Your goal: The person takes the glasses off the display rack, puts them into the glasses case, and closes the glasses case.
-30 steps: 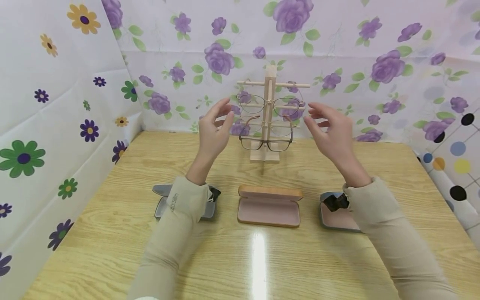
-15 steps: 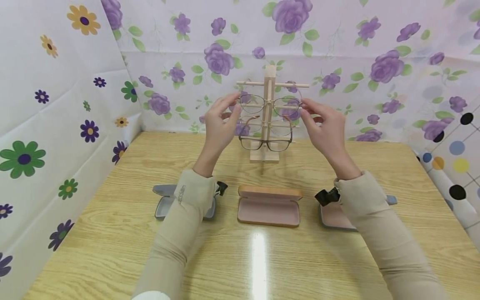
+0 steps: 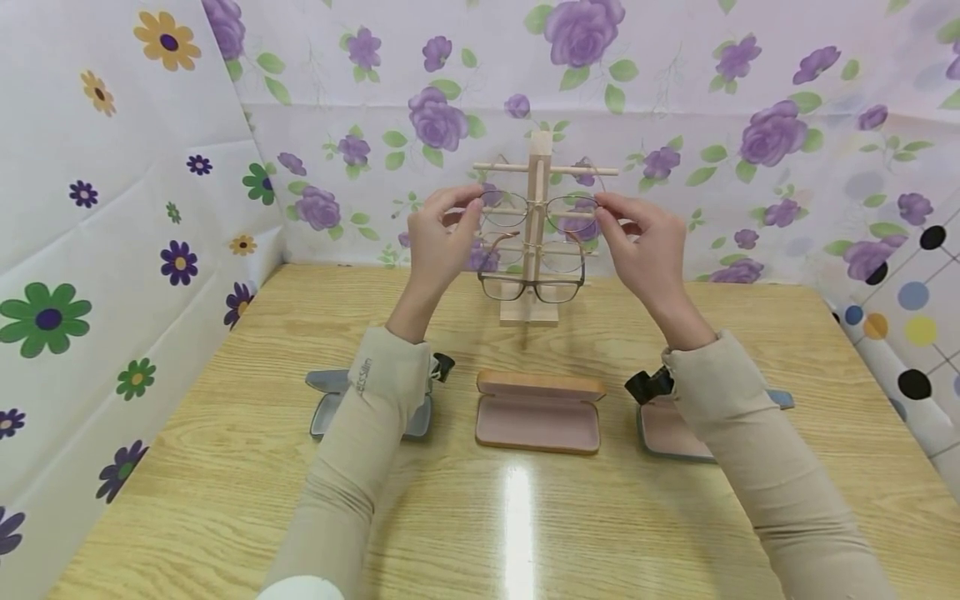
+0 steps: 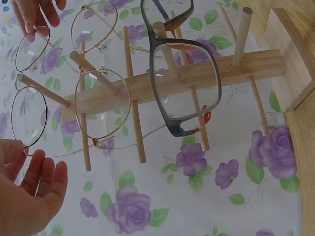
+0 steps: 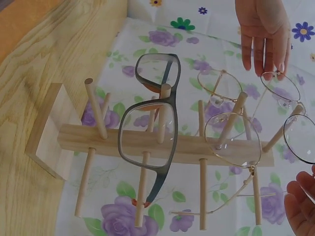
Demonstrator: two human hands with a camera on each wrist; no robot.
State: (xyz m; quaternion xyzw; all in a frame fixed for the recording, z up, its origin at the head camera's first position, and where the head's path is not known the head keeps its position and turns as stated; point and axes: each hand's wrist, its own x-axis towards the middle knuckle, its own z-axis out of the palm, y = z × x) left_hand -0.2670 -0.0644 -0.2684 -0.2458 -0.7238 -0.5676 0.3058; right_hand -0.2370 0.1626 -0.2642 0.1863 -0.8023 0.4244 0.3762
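My left hand (image 3: 442, 242) and right hand (image 3: 647, 250) pinch the two outer ends of the top eyeglasses (image 3: 504, 210), which have a thin dark rim. These sit at the upper pegs of a wooden display stand (image 3: 540, 158), their temples reaching back. Beneath them hang gold wire-rimmed eyeglasses (image 4: 103, 105). Lower still is a pair with a thicker dark frame (image 5: 147, 135) and orange-brown temple tips. In the left wrist view, my left thumb and index finger meet at the hinge. The right wrist view cuts off part of my right hand at its edge.
Three opened glasses cases lie in a row on the wood-grain table (image 3: 450, 517): a grey one (image 3: 322, 417), partly under my left sleeve, an orange-brown one (image 3: 537, 422) in the middle, and a blue-grey one (image 3: 671, 429) partly behind my right sleeve. Floral cloth (image 3: 337, 67) hangs behind.
Both hands have come inward from either side of the stand and taken hold of the top eyeglasses by the ends. The temples of that pair have shifted slightly. The other eyeglasses stayed put.
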